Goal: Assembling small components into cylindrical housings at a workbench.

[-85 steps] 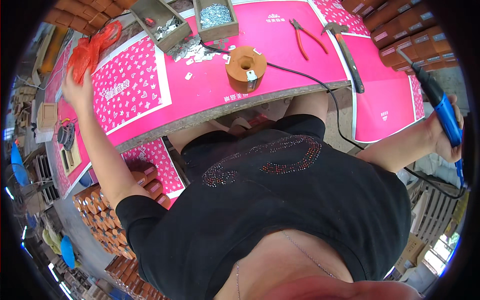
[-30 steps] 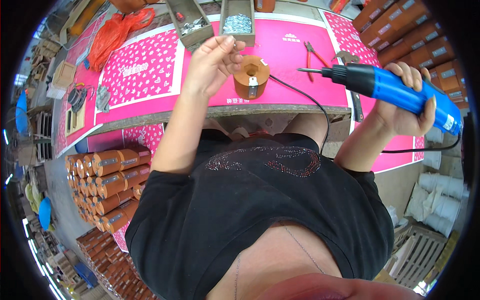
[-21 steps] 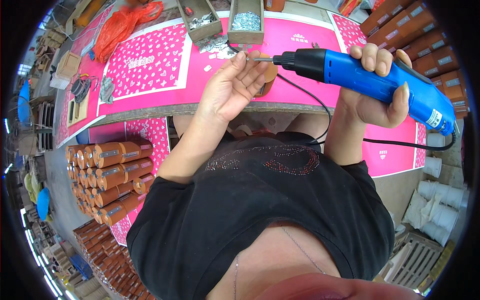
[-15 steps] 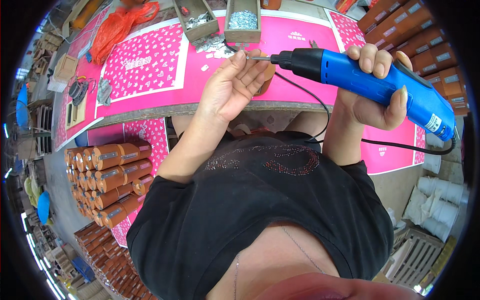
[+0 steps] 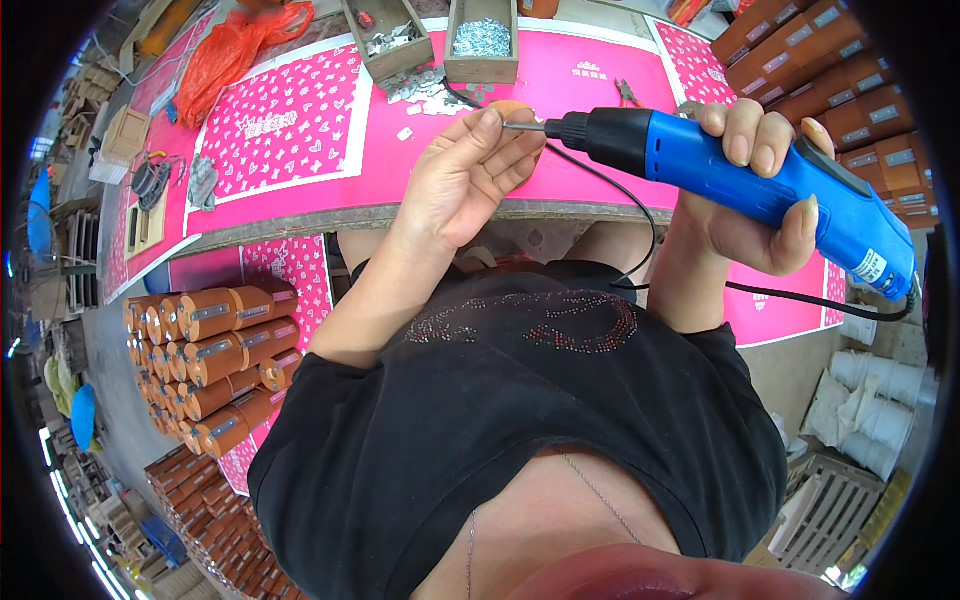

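Observation:
My right hand (image 5: 748, 232) is wrapped round a blue electric screwdriver (image 5: 700, 155) with a black nose, held nearly level above the table. Its thin metal bit (image 5: 530, 127) points left, toward my other hand. At the bit's tip, the thumb and forefinger of my left hand (image 5: 462, 170) are pinched together, the other fingers curved behind. Whatever small piece they pinch is too small to make out. A round orange-brown piece (image 5: 512, 106) shows past those fingertips, mostly hidden. The black cord (image 5: 625, 188) loops below the screwdriver.
Two wooden boxes of small metal parts, one left (image 5: 392, 68) and one right (image 5: 483, 70), stand at the pink table's (image 5: 590, 85) far side. Loose metal plates (image 5: 428, 92) lie before them. Pliers (image 5: 628, 93) rest farther right. Brown cylinders are stacked left (image 5: 215, 318) and right (image 5: 860, 122).
The round orange-brown piece now shows above my left fingertips rather than to their right. The screwdriver has shifted slightly right and down, its bit still at my left fingers.

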A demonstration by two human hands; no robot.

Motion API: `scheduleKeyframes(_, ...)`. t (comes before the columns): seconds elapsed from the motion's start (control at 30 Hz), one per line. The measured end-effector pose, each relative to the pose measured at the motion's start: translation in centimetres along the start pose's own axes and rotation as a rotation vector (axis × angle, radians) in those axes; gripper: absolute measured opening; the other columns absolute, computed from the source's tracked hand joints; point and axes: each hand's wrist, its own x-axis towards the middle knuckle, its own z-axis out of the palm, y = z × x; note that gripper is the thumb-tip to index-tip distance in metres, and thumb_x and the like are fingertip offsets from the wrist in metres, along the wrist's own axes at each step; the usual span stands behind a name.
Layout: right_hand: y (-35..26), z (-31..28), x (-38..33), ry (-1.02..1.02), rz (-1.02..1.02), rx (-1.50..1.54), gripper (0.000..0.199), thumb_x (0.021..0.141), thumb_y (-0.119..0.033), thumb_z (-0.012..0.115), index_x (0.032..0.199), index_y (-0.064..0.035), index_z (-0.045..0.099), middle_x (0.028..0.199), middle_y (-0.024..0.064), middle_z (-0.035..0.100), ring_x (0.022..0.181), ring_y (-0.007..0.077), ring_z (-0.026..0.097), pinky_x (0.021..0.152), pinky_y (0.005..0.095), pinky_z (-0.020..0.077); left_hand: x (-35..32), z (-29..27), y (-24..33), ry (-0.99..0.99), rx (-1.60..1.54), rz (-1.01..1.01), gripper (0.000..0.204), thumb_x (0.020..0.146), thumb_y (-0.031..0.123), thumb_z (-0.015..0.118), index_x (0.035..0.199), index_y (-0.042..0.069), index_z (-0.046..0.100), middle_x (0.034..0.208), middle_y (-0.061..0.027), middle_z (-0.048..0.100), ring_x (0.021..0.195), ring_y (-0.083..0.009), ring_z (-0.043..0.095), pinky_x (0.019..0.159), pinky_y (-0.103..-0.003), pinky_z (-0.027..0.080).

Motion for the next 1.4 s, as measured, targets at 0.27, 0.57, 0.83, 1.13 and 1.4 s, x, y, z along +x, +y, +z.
scheduleKeyframes(0.27, -1.3, -0.4, 0.4, -0.085, 0.103, 0.022, 0.055, 0.080, -0.028, 0.044, 0.127, -0.0029, 0.032, 0.090, 0.0091, 0.052, 0.083, 0.0216, 0.049, 0.079, 0.0414, 0.0405, -0.5, -1.0, -0.5, -0.090, 0.009, -0.033, 0.021, 0.087, 0.017, 0.053, 0.103, 0.005, 0.056, 0.097, -0.0107, 0.061, 0.094, -0.0235, 0.060, 0.076, -0.032, 0.049)
scheduleKeyframes(0.57, -2.1, -0.6, 0.5, -0.170, 0.144, -0.028, 0.057, 0.078, -0.031, 0.045, 0.128, -0.0056, 0.034, 0.091, 0.0039, 0.051, 0.082, 0.0173, 0.049, 0.077, 0.0381, 0.0393, -1.0, -0.9, -1.0, -0.099, 0.008, -0.036, 0.014, 0.086, 0.015, 0.055, 0.094, 0.004, 0.057, 0.092, -0.0119, 0.063, 0.090, -0.0242, 0.062, 0.075, -0.032, 0.050)
scheduleKeyframes(0.83, -2.4, -1.1, 0.5, -0.131, 0.234, 0.013, 0.058, 0.079, -0.031, 0.044, 0.127, -0.0013, 0.033, 0.090, 0.0053, 0.051, 0.083, 0.0177, 0.048, 0.079, 0.0379, 0.0384, -1.3, -0.9, -1.1, -0.119, 0.510, 0.133, 0.012, 0.085, 0.009, 0.054, 0.091, -0.001, 0.058, 0.085, -0.0122, 0.064, 0.082, -0.0182, 0.063, 0.070, -0.026, 0.051)
scheduleKeyframes(1.13, 0.2, -0.8, 1.4, -0.004, 0.486, 0.166, 0.088, 0.064, -0.036, 0.073, 0.130, -0.0003, 0.027, 0.093, 0.0049, 0.042, 0.094, 0.0205, 0.039, 0.105, 0.0482, 0.0151, -2.1, -2.2, -2.8, -0.128, 0.459, -0.022, 0.014, 0.087, 0.014, 0.053, 0.091, 0.001, 0.056, 0.082, -0.0114, 0.064, 0.076, -0.0184, 0.063, 0.069, -0.026, 0.050)
scheduleKeyframes(1.4, -1.4, -1.5, -0.7, 0.092, 0.478, 0.140, 0.044, 0.079, -0.029, 0.055, 0.105, 0.0058, 0.050, 0.080, 0.0114, 0.055, 0.081, 0.0237, 0.055, 0.085, 0.0443, 0.0426, -2.1, -1.5, -4.0, -0.224, 0.510, -0.250, 0.010, 0.087, 0.011, 0.050, 0.087, 0.000, 0.052, 0.081, -0.0115, 0.063, 0.075, -0.0161, 0.061, 0.068, -0.025, 0.048)
